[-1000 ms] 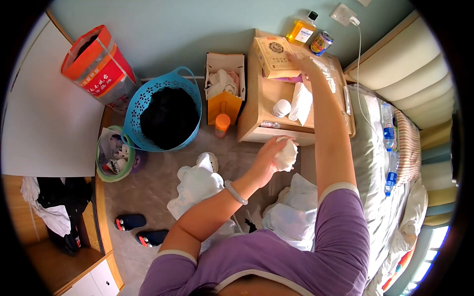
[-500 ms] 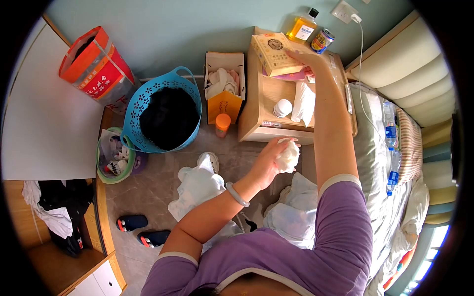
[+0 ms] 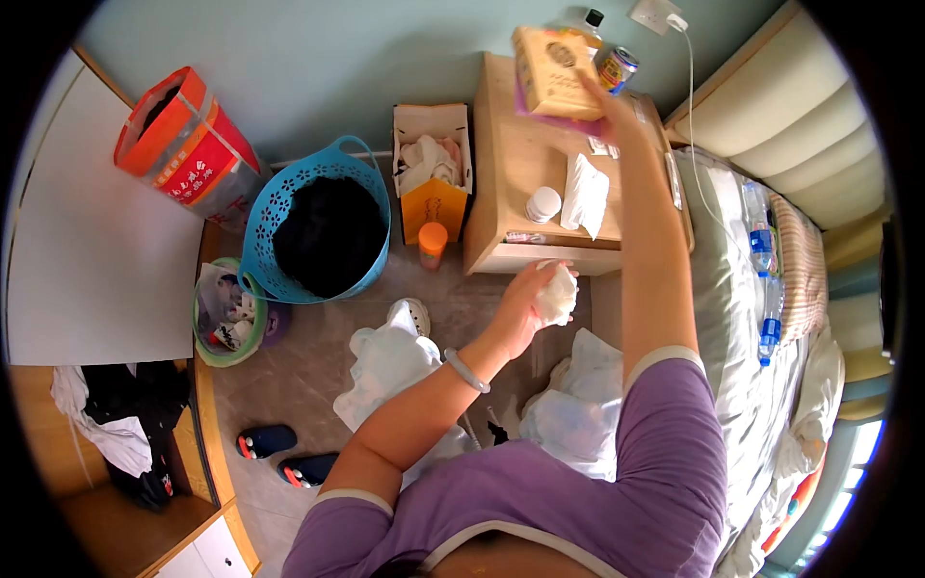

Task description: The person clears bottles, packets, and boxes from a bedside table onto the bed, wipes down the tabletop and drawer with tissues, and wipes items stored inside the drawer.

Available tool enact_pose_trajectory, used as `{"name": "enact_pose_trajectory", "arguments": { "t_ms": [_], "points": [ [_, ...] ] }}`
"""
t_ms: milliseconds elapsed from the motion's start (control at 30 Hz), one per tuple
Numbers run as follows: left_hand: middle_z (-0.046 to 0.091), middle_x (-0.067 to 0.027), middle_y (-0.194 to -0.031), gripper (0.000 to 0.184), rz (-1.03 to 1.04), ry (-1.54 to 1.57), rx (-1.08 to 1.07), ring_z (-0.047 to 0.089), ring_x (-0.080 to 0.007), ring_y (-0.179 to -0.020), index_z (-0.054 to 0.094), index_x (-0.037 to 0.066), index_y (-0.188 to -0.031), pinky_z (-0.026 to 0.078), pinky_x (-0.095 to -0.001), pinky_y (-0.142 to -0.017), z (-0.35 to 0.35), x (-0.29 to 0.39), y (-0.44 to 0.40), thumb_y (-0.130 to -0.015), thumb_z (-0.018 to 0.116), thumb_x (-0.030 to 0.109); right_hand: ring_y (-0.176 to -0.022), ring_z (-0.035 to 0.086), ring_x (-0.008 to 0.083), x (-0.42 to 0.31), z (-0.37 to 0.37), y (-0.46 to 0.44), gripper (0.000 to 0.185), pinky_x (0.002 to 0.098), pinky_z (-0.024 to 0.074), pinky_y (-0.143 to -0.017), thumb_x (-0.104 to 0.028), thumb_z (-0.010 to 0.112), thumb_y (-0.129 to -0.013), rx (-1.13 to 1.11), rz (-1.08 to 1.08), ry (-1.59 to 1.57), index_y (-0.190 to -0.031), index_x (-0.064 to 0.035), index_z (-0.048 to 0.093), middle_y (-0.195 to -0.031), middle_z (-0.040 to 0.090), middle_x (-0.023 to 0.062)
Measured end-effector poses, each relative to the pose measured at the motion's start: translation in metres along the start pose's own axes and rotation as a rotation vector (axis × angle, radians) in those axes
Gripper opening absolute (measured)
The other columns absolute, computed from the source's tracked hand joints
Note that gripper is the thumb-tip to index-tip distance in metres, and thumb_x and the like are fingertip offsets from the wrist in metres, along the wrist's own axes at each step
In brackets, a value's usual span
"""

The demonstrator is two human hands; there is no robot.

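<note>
My right hand grips a yellow cardboard box at its right side, over the back of the wooden bedside cabinet. The box is blurred. A flat purple thing shows beneath it; I cannot tell whether it is held too. Just in front of the cabinet, my left hand is closed around a crumpled white tissue or cloth. A white-lidded jar and a white tissue pack stand on the cabinet top between the hands.
Behind the yellow box are a bottle and a can. Left of the cabinet stand an open carton, an orange-capped bottle, a blue basket and a waste bin. A bed lies right.
My right hand has moved the yellow box back and to the right, nearer the wall. The purple thing beneath it has shifted too. My left hand still holds the white wad; the view has shifted slightly.
</note>
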State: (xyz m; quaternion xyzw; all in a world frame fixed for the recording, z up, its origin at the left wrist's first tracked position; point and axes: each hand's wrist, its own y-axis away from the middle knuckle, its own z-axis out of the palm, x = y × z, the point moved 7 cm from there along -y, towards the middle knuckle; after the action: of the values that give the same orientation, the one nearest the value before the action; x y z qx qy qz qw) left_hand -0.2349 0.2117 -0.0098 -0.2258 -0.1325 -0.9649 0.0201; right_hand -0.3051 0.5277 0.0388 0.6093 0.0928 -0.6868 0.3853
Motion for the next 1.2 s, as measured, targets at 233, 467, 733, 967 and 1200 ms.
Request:
{"name": "enact_pose_trajectory", "arguments": {
  "t_ms": [233,467,733,967,1200],
  "points": [
    [0.058,-0.0060,-0.107,0.031,-0.044,0.056,-0.015,0.056,-0.0181,-0.095,0.053,0.014,-0.108,0.043,-0.0383,-0.078,-0.003,-0.009,-0.004,-0.085,0.051,0.034,-0.109,0.048,0.0327,-0.040,-0.134,0.233,0.059,0.0460,0.0440,-0.090,-0.033,0.055,-0.084,0.067,-0.220,-0.230,-0.128,-0.0015,0.031,-0.122,0.045,0.0174],
    [0.057,-0.0055,-0.107,0.033,-0.105,0.043,0.040,0.055,-0.0194,-0.095,0.053,0.015,-0.109,0.043,-0.0404,-0.078,-0.007,-0.024,-0.007,-0.085,0.050,0.036,-0.086,0.058,0.0183,0.041,-0.387,0.534,0.054,0.0273,0.0505,-0.063,-0.041,0.062,-0.078,0.902,-0.298,-0.137,-0.119,-0.0093,0.046,-0.104,0.058,0.0081],
    [0.058,-0.0052,-0.104,0.027,-0.124,0.031,0.096,0.055,-0.0195,-0.090,0.054,0.016,-0.100,0.044,-0.0389,-0.074,-0.017,-0.035,0.000,-0.081,0.056,0.036,-0.101,0.054,0.0301,0.101,-0.502,0.654,0.072,0.0421,0.0450,-0.081,-0.052,0.056,-0.077,1.743,0.209,0.896,-0.126,-0.0017,0.038,-0.118,0.049,0.0173],
    [0.058,-0.0069,-0.102,0.026,-0.137,0.090,0.103,0.055,-0.0211,-0.091,0.053,0.015,-0.099,0.044,-0.0392,-0.073,-0.035,-0.038,-0.001,-0.082,0.055,0.035,-0.109,0.046,0.0292,-0.003,-0.225,0.464,0.044,0.0355,0.0359,-0.093,-0.022,0.059,-0.080,1.100,-0.674,1.268,-0.120,-0.0061,0.048,-0.118,0.049,0.0174],
    [0.058,-0.0061,-0.099,0.030,-0.120,0.112,0.170,0.055,-0.0225,-0.088,0.051,0.013,-0.103,0.043,-0.0409,-0.077,-0.038,-0.034,0.009,-0.084,0.050,0.036,-0.129,0.020,0.0308,0.087,0.021,0.242,0.071,0.0479,0.0193,-0.103,-0.026,0.070,-0.066,0.246,-0.827,1.628,-0.129,-0.0228,0.038,-0.141,0.021,0.0107]
  ]
}}
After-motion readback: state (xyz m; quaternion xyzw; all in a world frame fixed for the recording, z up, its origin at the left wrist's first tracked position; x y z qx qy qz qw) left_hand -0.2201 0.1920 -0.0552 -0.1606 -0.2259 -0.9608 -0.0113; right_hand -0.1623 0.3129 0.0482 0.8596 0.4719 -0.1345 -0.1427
